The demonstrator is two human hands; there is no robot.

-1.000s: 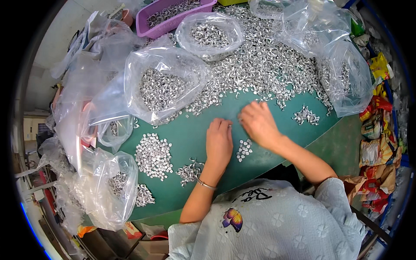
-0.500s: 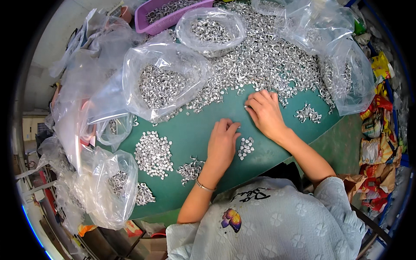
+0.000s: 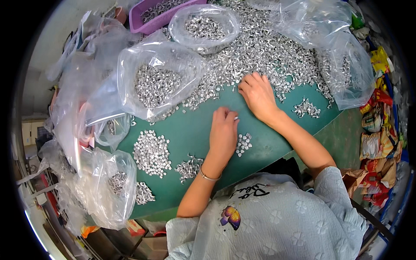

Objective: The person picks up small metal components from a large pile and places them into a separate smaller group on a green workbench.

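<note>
Green table [image 3: 264, 134] spread under the person's arms, and most of its far part was covered by a large heap of curved silver pieces [image 3: 266, 47]. Above the near part of the table, the left hand [image 3: 223, 132] had its thumb and fingers brought together on a small silver piece [image 3: 236, 118], which showed as a pale spot at the thumb tip. Just beside this hand, on its right, lay a little group of cube-like silver pieces [image 3: 243, 144]; a bigger group [image 3: 151, 154] lay farther to the left. The right hand [image 3: 260, 96] had its fingers bent, with the tips at the near edge of the heap. I cannot tell whether these fingers were closed on a piece or only touched the heap, because the hand hid its own grip. The left fingertips were blurred, so the exact shape of their piece was hard to make out. Clear plastic bags [image 3: 128, 82] partly covered their contents with shine and folds, and the purple basket [image 3: 151, 27] was cut off at the upper edge.
</note>
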